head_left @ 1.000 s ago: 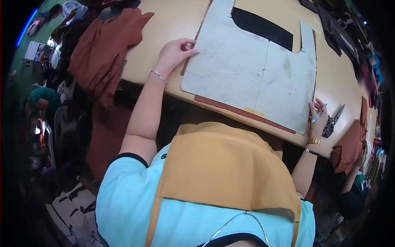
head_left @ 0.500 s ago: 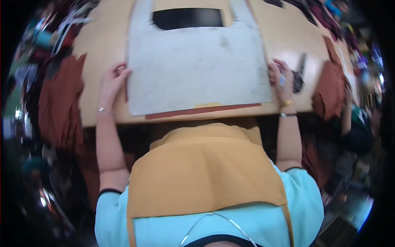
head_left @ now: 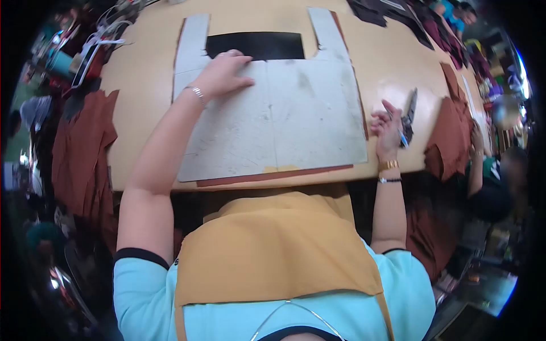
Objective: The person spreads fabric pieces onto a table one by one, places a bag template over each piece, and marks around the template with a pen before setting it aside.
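Note:
A pale grey pattern board [head_left: 273,125] with two upright arms lies on the table, over reddish-brown material [head_left: 273,175] that shows along its edges. My left hand [head_left: 227,74] rests on the board's upper left part, fingers apart, with the fingertips at the edge of the cut-out. In that cut-out shows a flat black piece [head_left: 256,45]. Just off the board's right side, my right hand [head_left: 387,132] is half curled, palm up, around a pen [head_left: 403,139] with a blue end. Dark scissors [head_left: 411,108] lie right beside that hand.
Reddish-brown pieces hang over the table [head_left: 142,131] at the left [head_left: 85,148] and right [head_left: 449,136]. Dark pieces [head_left: 392,14] lie at the far right edge. White cables [head_left: 108,41] are at the far left. Another person's hand [head_left: 476,136] is at the right.
My left hand has moved from the board's left edge up onto its top left part. My right hand has left the right edge and turned palm up. The board sits lower in view.

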`<action>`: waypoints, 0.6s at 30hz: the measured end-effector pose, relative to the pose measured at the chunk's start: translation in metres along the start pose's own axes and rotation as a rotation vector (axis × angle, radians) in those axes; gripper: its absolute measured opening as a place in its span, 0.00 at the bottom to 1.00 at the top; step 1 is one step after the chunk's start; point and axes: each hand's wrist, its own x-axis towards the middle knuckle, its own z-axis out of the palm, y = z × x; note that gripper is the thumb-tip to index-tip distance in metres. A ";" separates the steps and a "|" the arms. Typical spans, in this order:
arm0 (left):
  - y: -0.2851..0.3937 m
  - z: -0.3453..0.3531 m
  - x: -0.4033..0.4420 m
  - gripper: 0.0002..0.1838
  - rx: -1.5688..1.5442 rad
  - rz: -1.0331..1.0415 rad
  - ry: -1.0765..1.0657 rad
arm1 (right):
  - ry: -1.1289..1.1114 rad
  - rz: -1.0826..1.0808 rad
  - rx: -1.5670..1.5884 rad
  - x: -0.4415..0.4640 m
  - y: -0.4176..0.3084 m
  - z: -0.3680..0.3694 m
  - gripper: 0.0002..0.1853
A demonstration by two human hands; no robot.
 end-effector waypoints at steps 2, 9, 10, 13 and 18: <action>0.007 -0.006 0.009 0.34 0.028 -0.039 -0.048 | -0.046 -0.012 0.021 0.001 0.001 -0.004 0.33; 0.011 -0.013 0.015 0.30 0.023 -0.083 -0.144 | -0.012 -0.015 -0.086 0.000 -0.004 0.012 0.26; 0.011 -0.013 0.015 0.30 0.028 -0.079 -0.144 | -0.025 -0.076 -0.132 -0.001 -0.008 0.020 0.23; 0.013 -0.013 0.012 0.30 0.043 -0.074 -0.141 | -0.085 -0.187 -0.180 -0.002 -0.012 0.047 0.16; 0.021 -0.017 0.011 0.30 0.078 -0.101 -0.163 | -0.302 -0.259 -0.156 0.021 -0.003 0.117 0.11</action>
